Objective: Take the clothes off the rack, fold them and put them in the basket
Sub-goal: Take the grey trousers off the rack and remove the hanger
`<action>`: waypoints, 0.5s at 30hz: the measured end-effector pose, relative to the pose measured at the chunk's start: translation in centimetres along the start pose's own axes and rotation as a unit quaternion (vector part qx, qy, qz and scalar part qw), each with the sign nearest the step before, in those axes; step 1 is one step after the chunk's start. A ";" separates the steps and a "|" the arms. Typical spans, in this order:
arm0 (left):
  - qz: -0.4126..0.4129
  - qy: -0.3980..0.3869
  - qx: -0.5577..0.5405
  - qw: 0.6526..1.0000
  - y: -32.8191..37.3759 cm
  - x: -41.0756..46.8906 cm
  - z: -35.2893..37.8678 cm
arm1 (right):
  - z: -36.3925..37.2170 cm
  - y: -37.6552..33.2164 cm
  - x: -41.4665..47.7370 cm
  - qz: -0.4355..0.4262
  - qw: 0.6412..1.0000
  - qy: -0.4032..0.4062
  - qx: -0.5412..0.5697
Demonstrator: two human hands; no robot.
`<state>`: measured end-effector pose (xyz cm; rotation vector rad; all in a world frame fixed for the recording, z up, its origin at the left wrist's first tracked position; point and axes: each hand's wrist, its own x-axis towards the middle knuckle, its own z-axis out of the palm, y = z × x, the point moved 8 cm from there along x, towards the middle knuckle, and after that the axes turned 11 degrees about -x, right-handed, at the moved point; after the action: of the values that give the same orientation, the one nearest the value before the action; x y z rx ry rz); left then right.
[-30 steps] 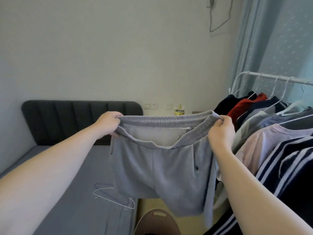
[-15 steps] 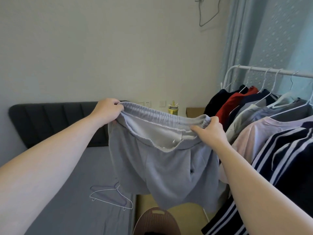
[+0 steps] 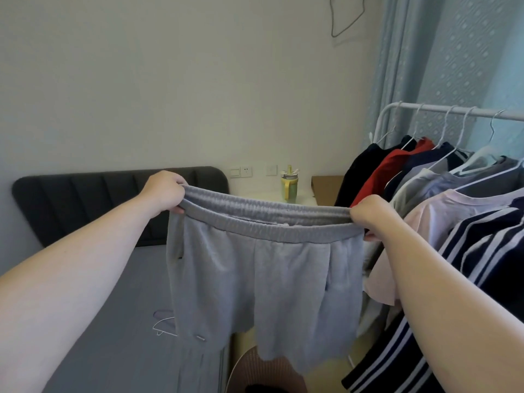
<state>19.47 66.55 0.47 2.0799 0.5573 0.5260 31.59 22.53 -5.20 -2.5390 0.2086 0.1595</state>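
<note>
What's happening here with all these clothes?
A person is sorting laundry. Both hands, left hand and right hand, hold a pair of grey shorts stretched out by the waistband, above a bed. More clothes hang on the rack to the right, and a basket sits below.

The grey shorts [image 3: 263, 282] hide most of the basket [image 3: 241, 370] and part of a hanger [image 3: 163, 326].

Both arms reach forward, left hand [image 3: 164, 191] and right hand [image 3: 371, 214] fisted, fingers curled under.
</note>
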 end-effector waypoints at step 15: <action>0.078 0.006 0.117 0.990 0.4 -0.7 -0.4 | 2.4 -1.9 -1.6 -0.090 0.991 -0.076 -0.068</action>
<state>18.73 66.21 0.96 2.3594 0.4842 0.5855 30.23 25.60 -5.89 -2.6503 -0.0942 0.3045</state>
